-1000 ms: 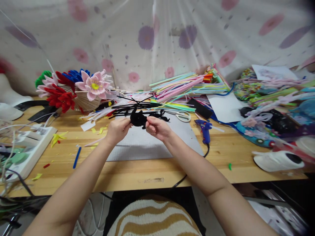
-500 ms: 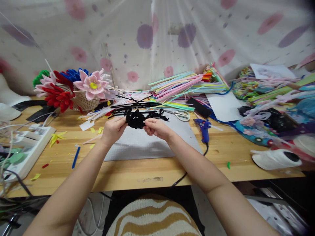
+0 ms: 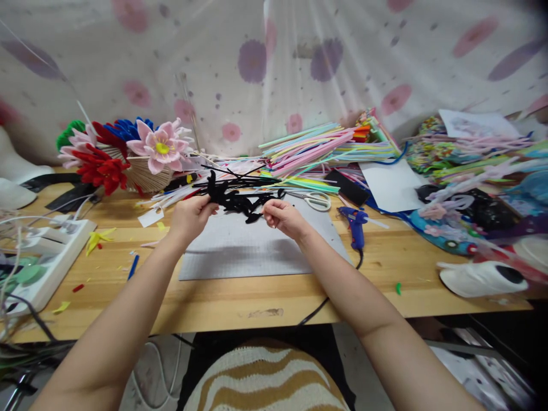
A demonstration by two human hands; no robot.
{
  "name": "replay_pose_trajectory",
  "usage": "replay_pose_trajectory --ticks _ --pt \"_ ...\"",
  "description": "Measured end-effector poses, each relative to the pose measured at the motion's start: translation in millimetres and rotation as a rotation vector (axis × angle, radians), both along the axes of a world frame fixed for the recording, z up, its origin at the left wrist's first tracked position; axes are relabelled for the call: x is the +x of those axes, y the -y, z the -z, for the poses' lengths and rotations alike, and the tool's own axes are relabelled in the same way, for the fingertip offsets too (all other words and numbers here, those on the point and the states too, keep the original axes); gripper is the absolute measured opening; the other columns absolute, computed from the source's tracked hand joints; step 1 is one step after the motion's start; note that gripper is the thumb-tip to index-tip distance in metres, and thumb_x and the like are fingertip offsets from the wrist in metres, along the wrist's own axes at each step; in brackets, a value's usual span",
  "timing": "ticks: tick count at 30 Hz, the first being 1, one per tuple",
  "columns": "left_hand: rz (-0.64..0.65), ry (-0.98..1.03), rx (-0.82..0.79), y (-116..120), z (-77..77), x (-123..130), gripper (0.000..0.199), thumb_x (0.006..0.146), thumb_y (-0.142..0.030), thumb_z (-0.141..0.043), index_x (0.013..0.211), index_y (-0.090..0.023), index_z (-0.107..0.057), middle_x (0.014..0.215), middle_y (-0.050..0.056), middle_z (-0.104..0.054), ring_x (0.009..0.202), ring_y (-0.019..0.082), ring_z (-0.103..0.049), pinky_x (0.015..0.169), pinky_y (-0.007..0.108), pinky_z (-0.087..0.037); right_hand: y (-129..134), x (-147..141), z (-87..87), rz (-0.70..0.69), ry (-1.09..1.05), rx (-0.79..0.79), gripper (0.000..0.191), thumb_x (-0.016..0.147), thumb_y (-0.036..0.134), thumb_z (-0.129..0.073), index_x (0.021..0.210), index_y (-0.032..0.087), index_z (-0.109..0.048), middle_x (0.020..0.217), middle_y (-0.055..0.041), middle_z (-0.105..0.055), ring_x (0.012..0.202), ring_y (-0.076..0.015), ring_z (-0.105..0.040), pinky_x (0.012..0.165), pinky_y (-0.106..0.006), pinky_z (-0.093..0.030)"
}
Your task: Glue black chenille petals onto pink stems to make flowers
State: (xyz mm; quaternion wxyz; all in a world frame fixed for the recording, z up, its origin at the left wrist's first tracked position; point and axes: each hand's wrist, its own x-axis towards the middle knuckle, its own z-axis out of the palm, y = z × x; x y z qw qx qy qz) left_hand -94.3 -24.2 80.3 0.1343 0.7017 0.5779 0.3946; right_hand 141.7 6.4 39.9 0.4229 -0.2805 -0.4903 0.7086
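Observation:
A black fuzzy piece [image 3: 233, 201] with several curled parts is held above the grey mat [image 3: 252, 257]. At its left end, the fingers of my left hand [image 3: 194, 214] are closed on it. My right hand [image 3: 285, 217] is pinched at the right end, by a dangling black curl; part of the contact is hidden by the fingers. Behind the piece lie thin black stems [image 3: 233, 176], overlapping it in view. Scissors [image 3: 317, 200] with pale handles rest at the mat's back right.
A blue glue gun [image 3: 354, 225] lies right of the mat. Coloured stems [image 3: 317, 148] are piled behind. Fuzzy flowers [image 3: 160, 146] stand back left, a white power strip [image 3: 60, 262] at left. A white spool [image 3: 482, 278] is at right.
My hands have moved slightly apart. The black piece, bunched up before, is now spread wider, with one curl rising above my left hand.

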Motion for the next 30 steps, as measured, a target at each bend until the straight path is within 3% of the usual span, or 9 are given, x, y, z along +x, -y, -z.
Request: replay_pose_trajectory --ticks 3,6,11,18,26,30 --pt "-0.063 0.369 -0.349 -3.1 -6.9 2.9 0.013 0.069 -0.026 -0.062 0.065 -0.013 -0.063 0.062 0.004 -0.063 0.056 0.014 -0.059 0.049 0.023 -0.046 -5.7 14.6 5.2 0.080 0.065 -0.049 0.029 0.059 0.040 -0.072 0.066 0.014 -0.061 0.049 0.0052 -0.049 0.043 -0.0031 -0.041 0.041 -0.017 -0.030" --pt "-0.010 0.717 -0.627 -4.5 -8.4 9.8 0.012 0.068 -0.021 -0.067 0.070 -0.010 -0.064 0.066 0.006 -0.063 0.056 0.012 -0.060 0.046 0.020 -0.047 -9.0 20.6 13.7 0.096 0.129 -0.075 0.029 0.058 0.037 -0.072 0.074 0.014 -0.064 0.052 0.0049 -0.051 0.044 -0.0033 -0.043 0.042 -0.017 -0.034" --pt "0.088 1.114 -0.905 -11.8 11.5 25.4 0.012 0.079 -0.014 -0.056 0.084 -0.006 -0.064 0.058 0.002 -0.057 0.047 0.005 -0.054 0.042 0.013 -0.046 -14.1 8.8 31.2 0.093 0.277 -0.022 0.029 0.060 0.034 -0.069 0.081 0.014 -0.066 0.051 0.0044 -0.053 0.043 -0.0049 -0.046 0.043 -0.019 -0.037" --pt "0.067 1.468 -1.006 -21.2 49.8 40.7 0.016 0.086 -0.015 -0.045 0.088 -0.005 -0.056 0.056 -0.001 -0.050 0.042 0.003 -0.051 0.037 0.009 -0.044 -18.9 -9.2 49.9 0.294 0.499 0.031 0.018 0.060 0.030 -0.066 0.059 0.014 -0.058 0.045 0.0038 -0.052 0.034 -0.0051 -0.041 0.036 -0.020 -0.032" --pt "0.115 1.861 -1.165 -11.6 63.7 39.1 0.019 0.090 -0.020 -0.035 0.085 -0.010 -0.051 0.054 -0.003 -0.045 0.040 0.002 -0.047 0.037 0.007 -0.041 -13.9 -9.6 60.7 0.274 0.410 0.047 0.027 0.058 0.040 -0.067 0.060 0.016 -0.055 0.045 0.0050 -0.048 0.036 -0.0054 -0.041 0.036 -0.019 -0.033" --pt "0.171 1.998 -1.154 -8.2 73.0 32.9 0.017 0.090 -0.023 -0.038 0.087 -0.013 -0.051 0.055 -0.004 -0.045 0.041 0.001 -0.047 0.038 0.007 -0.042 -14.6 -5.7 64.2 0.272 0.401 0.065 0.029 0.058 0.042 -0.066 0.062 0.015 -0.056 0.046 0.0050 -0.048 0.037 -0.0056 -0.041 0.037 -0.019 -0.033"
